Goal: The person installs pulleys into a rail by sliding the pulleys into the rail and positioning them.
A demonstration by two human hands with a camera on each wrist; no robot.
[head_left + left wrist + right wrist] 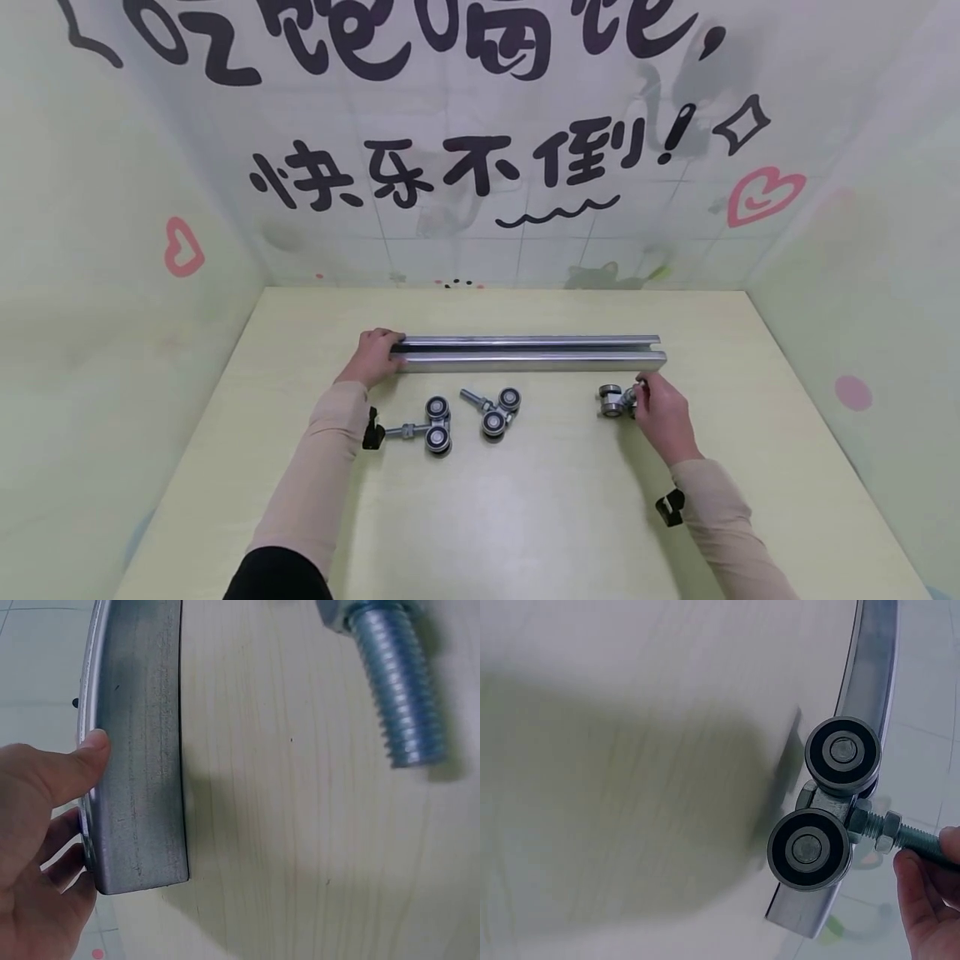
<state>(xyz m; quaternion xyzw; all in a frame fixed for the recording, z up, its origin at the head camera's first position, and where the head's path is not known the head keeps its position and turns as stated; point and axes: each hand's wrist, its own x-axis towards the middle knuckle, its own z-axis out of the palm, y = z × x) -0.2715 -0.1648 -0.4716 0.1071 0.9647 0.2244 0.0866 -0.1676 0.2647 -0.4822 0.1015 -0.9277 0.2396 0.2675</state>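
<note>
A long silvery metal channel rail (525, 365) lies crosswise on the table, its slot showing along the length. My left hand (369, 360) grips its left end; in the left wrist view the thumb (94, 746) lies over the rail's edge and the fingers are behind it. With thumb and fingertips, my right hand (666, 417) pinches the threaded bolt (922, 844) of a roller trolley (611, 400), held close by the rail's right end. Its wheels (806, 849) overlap the rail in the right wrist view. Two more roller trolleys, one left (437, 425) and one nearer the middle (495, 417), lie before the rail.
The pale wooden table (510, 525) has printed cloth walls at the back (450, 258) and on both sides. The left trolley's bolt (401, 697) points toward the left wrist, where a black strap mount (372, 431) sits.
</note>
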